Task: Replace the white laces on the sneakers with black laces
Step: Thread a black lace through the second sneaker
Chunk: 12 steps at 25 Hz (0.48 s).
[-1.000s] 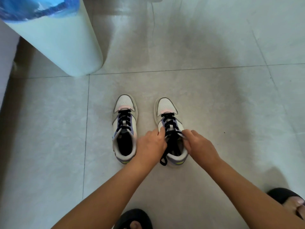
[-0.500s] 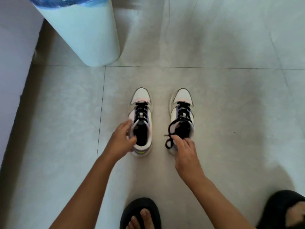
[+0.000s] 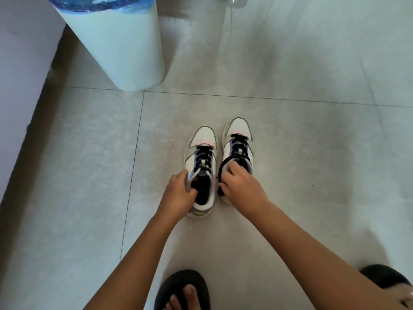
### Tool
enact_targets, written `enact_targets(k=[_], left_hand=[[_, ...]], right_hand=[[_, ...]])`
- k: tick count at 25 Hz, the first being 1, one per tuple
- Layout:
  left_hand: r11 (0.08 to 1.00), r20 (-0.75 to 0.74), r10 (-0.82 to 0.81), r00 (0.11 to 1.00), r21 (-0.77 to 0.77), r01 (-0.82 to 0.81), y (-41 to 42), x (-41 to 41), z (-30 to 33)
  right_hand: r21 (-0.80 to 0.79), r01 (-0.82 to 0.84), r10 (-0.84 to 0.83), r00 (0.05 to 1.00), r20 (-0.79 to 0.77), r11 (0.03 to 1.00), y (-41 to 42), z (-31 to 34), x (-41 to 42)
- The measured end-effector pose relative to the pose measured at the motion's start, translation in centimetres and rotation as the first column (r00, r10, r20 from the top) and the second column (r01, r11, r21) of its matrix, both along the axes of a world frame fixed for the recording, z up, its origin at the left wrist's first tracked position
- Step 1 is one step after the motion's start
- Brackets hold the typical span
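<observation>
Both sneakers already carry black laces. The left hand [image 3: 178, 193] grips the left sneaker [image 3: 202, 168] by its collar; the right hand's [image 3: 240, 186] fingers pinch the loose black lace [image 3: 221, 173] over the right sneaker [image 3: 238, 142], likely tucking it in next.

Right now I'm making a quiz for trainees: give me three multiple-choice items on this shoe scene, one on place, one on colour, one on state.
1. The pale cylindrical bin stands: A left and beyond the sneakers; B between them; C behind the feet.
2. The laces in both sneakers are: A white; B black; C red.
3. The left hand: A hangs free; B lies flat on the floor; C grips the left white sneaker's collar.

A: bin at upper left. B: dark laces on both sneakers. C: fingers curl over the collar.
</observation>
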<state>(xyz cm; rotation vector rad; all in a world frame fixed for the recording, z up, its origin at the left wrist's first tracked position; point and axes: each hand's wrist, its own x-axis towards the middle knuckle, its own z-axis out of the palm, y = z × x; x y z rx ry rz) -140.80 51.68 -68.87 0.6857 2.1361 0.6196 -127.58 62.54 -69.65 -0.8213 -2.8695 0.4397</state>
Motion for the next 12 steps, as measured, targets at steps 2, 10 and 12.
enact_targets(k=[2, 10, 12], left_hand=[[0.999, -0.088, -0.032, 0.996, -0.025, 0.030, 0.2, 0.1, 0.7], [0.941, 0.045, -0.308, 0.950, -0.136, 0.311, 8.3, 4.2, 2.2], [0.962, 0.083, -0.229, 0.970, -0.131, 0.238, 8.4, 3.9, 1.5]], right_hand=[[-0.098, 0.019, -0.026, 0.997, -0.074, 0.995, 0.2, -0.2, 1.1], [-0.457, 0.453, -0.544, 0.835, -0.082, 0.765, 0.6, 1.1, 2.8], [-0.511, 0.455, -0.549, 0.835, -0.040, 0.729, 0.3, 1.0, 3.1]])
